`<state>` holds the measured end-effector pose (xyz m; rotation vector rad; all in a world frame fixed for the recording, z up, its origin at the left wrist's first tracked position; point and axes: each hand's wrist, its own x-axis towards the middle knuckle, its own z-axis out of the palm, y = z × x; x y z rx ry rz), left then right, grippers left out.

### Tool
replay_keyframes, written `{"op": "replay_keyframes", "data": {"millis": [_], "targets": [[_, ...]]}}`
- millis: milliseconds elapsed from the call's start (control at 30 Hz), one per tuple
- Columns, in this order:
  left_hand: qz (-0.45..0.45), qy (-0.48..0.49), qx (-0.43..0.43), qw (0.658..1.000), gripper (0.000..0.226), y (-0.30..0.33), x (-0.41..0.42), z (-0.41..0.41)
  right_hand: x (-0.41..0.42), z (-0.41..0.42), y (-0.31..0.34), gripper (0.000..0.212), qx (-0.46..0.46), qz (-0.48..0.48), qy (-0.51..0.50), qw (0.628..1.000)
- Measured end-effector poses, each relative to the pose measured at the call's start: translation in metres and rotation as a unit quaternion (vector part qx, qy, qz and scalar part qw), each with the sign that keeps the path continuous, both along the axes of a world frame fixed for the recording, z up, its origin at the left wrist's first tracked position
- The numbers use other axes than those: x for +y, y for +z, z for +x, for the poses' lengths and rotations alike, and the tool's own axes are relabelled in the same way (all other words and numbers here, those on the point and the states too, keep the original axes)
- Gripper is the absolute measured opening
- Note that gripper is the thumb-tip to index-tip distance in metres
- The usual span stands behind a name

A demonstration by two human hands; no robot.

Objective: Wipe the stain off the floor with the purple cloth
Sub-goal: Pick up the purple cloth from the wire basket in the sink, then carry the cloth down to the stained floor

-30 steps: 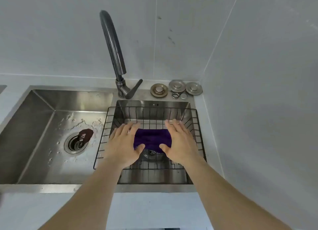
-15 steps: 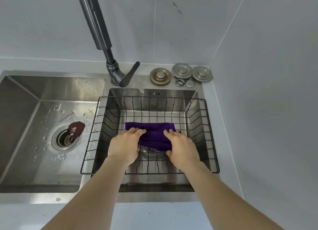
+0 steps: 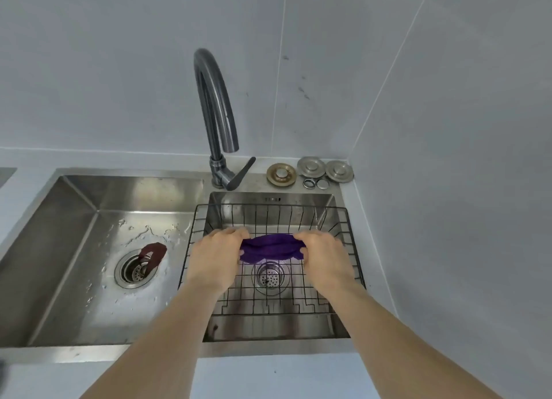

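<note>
The purple cloth is bunched between both hands, over the black wire basket that sits in the right sink basin. My left hand grips the cloth's left end with its fingers curled. At the right end my right hand grips the cloth the same way. The cloth sags a little between them, above the basin's drain. No floor and no stain are in view.
A dark curved faucet stands behind the sinks, its lever pointing right. The wet left basin has a drain with a brown stopper. Several metal drain caps lie in the back right corner. Tiled walls close in behind and to the right.
Both hands went from lying flat on the cloth to closing on its ends, bunching and lifting it. The view tilted, bringing the whole faucet back into sight.
</note>
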<state>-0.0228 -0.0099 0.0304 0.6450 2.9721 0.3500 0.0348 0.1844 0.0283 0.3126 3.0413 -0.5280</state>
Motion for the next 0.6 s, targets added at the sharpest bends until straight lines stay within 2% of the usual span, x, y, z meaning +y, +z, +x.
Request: {"op": "replay_keyframes", "data": {"millis": [133,300,467,533,600], "targets": [[0.027,-0.013,0.017,0.999,0.026,0.068,-0.023,0.015,-0.019,0.02,0.068,0.048,0.042,0.018,0.0,0.999],[0.068,-0.025,0.062,0.995,0.028,0.148,-0.065,0.057,-0.058,0.07,0.148,0.037,0.082,0.066,-0.014,0.994],[0.089,-0.047,0.102,0.99,0.031,0.202,-0.101,0.103,-0.101,0.126,0.202,0.017,0.123,0.063,-0.03,0.99],[0.09,-0.053,0.113,0.988,0.031,0.216,-0.113,0.121,-0.114,0.148,0.22,0.017,0.125,0.061,-0.033,0.99],[0.097,-0.059,0.118,0.986,0.03,0.227,-0.122,0.136,-0.123,0.166,0.235,0.03,0.12,0.06,-0.037,0.99]]}}
